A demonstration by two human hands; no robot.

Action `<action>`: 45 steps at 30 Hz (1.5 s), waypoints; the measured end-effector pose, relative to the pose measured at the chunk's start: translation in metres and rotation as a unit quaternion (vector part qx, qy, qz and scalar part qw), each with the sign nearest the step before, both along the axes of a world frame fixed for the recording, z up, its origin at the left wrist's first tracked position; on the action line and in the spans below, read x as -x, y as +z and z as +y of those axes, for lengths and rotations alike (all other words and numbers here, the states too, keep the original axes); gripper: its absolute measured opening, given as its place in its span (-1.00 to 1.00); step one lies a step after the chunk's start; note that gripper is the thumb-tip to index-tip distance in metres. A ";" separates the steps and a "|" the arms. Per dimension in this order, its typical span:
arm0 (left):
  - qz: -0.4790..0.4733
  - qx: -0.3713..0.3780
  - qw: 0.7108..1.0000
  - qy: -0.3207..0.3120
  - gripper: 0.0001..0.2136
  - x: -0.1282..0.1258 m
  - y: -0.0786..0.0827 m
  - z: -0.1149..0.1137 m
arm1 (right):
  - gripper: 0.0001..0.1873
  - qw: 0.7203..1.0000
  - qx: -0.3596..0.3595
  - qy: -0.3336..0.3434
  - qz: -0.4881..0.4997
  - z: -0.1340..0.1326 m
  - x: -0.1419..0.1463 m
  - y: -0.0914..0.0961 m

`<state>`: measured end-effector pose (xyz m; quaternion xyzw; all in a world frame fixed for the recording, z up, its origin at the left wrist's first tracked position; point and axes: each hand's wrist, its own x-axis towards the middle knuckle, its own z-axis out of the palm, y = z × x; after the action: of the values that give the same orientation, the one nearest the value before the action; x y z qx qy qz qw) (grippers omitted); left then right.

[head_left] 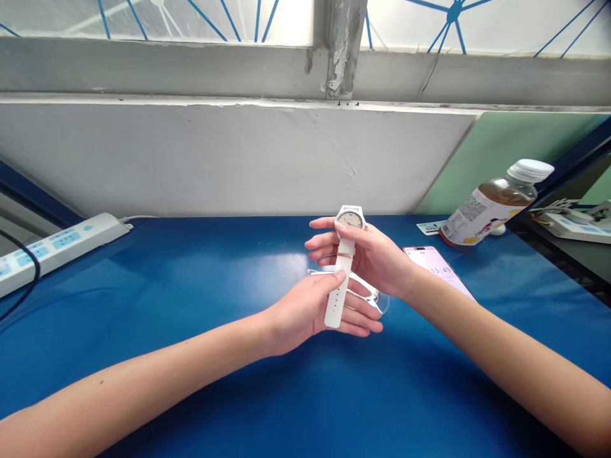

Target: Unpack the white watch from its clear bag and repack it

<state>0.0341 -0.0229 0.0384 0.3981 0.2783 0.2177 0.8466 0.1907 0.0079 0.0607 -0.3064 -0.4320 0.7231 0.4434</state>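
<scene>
One white watch [344,264], likely light, its strap [337,304] seemingly soft, was above the blue table [214,254], right hand [382,257] pinching its case [350,219], apparently the surest hold, left hand [305,306] pinching the strap.

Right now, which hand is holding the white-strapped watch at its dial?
Your right hand, gripping beside the pale round dial; your left hand holds the white strap lower down.

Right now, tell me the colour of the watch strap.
The watch strap is white; it shows best in the head view.
</scene>
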 end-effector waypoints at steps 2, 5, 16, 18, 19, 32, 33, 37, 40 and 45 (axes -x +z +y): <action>-0.001 0.003 1.000 -0.007 -0.58 0.000 0.001 0.000 | -0.76 1.000 0.005 0.005 0.005 0.000 0.000 -0.001; 0.001 0.004 1.000 -0.009 -0.61 0.000 0.002 -0.001 | -0.75 0.999 0.025 0.024 0.025 0.000 0.001 -0.001; -0.010 0.000 1.000 -0.016 -0.61 0.001 0.004 -0.001 | -0.66 0.995 0.055 0.063 0.061 0.000 -0.002 0.000; -0.012 -0.001 1.000 -0.017 -0.61 0.001 0.002 -0.001 | -0.62 0.995 0.048 0.067 0.055 0.001 -0.002 -0.001; -0.012 -0.001 1.000 -0.018 -0.61 0.001 0.001 -0.001 | -0.59 0.995 0.045 0.072 0.053 0.001 -0.002 -0.001; -0.009 -0.017 1.000 0.016 -0.61 0.002 -0.004 0.001 | -0.66 0.997 0.045 0.032 0.056 0.001 -0.003 0.005; 0.002 -0.027 0.999 0.020 -0.64 0.002 -0.003 0.001 | -0.68 0.998 0.038 0.016 0.047 0.002 -0.003 0.004; 0.006 -0.052 0.999 0.014 -0.71 0.004 -0.002 0.000 | -0.76 0.999 0.011 -0.048 0.014 0.002 -0.002 0.001; -0.033 -0.034 0.999 -0.006 -0.69 0.005 -0.001 0.000 | -0.72 0.999 -0.002 -0.054 -0.001 0.000 0.000 0.002; -0.035 -0.047 0.998 -0.027 -0.67 0.005 0.001 0.002 | -0.75 0.999 -0.017 0.043 -0.017 -0.005 0.001 0.001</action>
<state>0.0290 -0.0209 0.0395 0.4370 0.2273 0.2210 0.8417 0.1895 0.0024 0.0615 -0.2922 -0.4644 0.7290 0.4093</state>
